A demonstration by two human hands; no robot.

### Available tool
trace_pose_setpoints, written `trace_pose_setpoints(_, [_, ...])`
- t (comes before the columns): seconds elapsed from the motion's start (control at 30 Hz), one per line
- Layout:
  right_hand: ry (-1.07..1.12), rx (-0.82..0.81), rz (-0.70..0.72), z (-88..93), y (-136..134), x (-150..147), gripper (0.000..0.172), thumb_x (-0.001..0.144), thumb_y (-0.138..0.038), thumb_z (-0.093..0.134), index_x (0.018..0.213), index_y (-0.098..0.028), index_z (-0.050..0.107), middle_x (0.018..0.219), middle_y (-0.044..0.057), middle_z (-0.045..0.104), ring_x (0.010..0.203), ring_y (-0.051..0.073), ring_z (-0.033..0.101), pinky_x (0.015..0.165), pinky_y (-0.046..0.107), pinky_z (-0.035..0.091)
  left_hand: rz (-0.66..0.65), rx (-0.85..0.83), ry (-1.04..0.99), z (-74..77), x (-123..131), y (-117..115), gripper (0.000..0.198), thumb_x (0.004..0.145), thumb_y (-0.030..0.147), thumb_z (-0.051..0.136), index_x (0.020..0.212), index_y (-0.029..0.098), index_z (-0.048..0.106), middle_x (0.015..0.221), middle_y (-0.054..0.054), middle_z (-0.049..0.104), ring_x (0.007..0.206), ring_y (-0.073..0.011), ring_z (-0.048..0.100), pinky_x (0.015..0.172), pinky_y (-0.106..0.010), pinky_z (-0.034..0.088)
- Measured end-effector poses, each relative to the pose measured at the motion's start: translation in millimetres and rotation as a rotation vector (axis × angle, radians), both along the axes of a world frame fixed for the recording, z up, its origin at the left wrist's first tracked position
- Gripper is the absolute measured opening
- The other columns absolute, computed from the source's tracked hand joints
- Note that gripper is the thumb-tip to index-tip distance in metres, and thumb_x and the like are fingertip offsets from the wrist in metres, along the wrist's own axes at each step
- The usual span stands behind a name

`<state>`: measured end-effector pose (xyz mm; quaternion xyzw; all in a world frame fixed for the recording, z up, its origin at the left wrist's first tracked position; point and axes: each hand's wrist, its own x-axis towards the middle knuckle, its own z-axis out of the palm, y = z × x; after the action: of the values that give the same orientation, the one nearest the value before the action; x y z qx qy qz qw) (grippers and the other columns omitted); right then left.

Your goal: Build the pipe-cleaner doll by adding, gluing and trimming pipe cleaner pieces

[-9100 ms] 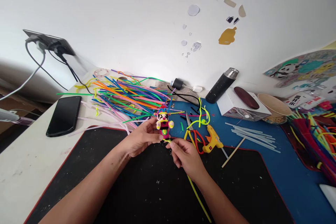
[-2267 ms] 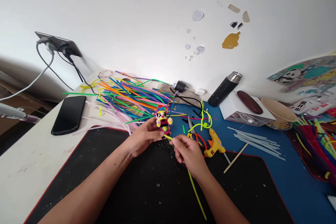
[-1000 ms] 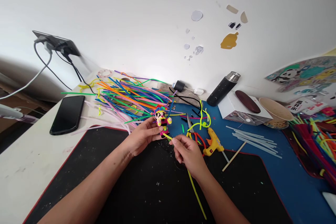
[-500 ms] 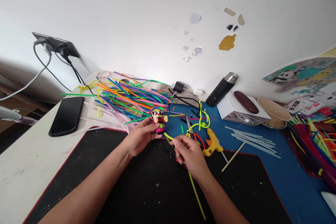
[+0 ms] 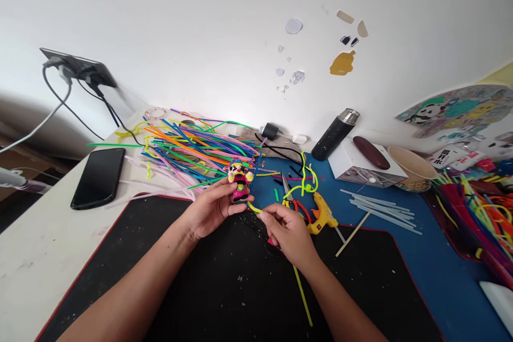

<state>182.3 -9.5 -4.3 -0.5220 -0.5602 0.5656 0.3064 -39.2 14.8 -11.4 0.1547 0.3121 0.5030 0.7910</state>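
A small figurine point(image 5: 240, 184) with a blue top, pale face and magenta body stands upright in my left hand point(image 5: 212, 206), whose fingers are closed around it. My right hand point(image 5: 286, 232) pinches a yellow-green pipe cleaner point(image 5: 302, 294). One end of it reaches toward the figurine's base; the other trails down over the black mat point(image 5: 224, 288). Whether that end is fixed to the figurine I cannot tell. Something pink lies partly hidden under my right hand. Just beyond that hand are scissors point(image 5: 287, 186) with red handles and a yellow glue gun point(image 5: 324, 215).
Many coloured pipe cleaners point(image 5: 200, 144) are heaped at the back left, beside a phone point(image 5: 98, 177). A black flask point(image 5: 335, 133), a white box point(image 5: 363, 168) and a basket point(image 5: 414, 168) stand along the wall. Glue sticks point(image 5: 382, 211) and a wooden stick point(image 5: 352, 234) lie at right.
The figurine has turned and tilted slightly in my left hand. The pipe cleaner's trailing end has shifted a little up and left. The whole view has shifted slightly.
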Motion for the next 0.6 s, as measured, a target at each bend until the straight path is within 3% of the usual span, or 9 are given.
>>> trace_pose_setpoints(0.3, [-0.102,0.106,0.026,0.5,-1.3,-1.6,0.035,0.097,-0.056,0.067,0.089,-0.023,0.074,0.061,-0.003,0.056,0.052,0.016,0.053,0.052,0.028,0.043,0.003,-0.003,0.043,0.0,2.0,0.0,0.023,0.086,0.014,0.079,0.108,0.013,0.074,0.095,-0.010,0.079,0.084,-0.0229,0.081,0.075,-0.029,0.069])
trace_pose_setpoints(0.43, [-0.090,0.093,0.029,-3.9,-1.2,0.4,0.036,0.097,-0.058,0.067,0.092,-0.023,0.074,0.063,-0.002,0.058,0.052,0.016,0.053,0.052,0.028,0.043,0.019,-0.011,0.035,-0.9,2.6,0.4,0.021,0.086,0.012,0.078,0.107,0.014,0.074,0.098,-0.009,0.079,0.084,-0.0196,0.079,0.082,-0.032,0.069])
trace_pose_setpoints(0.6, [-0.079,0.079,0.024,-5.4,-1.4,-0.9,0.034,0.098,-0.055,0.066,0.096,-0.023,0.074,0.066,-0.001,0.062,0.053,0.015,0.055,0.053,0.027,0.044,0.023,-0.011,0.037,-1.0,5.1,0.2,0.020,0.086,0.012,0.079,0.105,0.013,0.074,0.096,-0.008,0.079,0.083,-0.0187,0.077,0.079,-0.030,0.070])
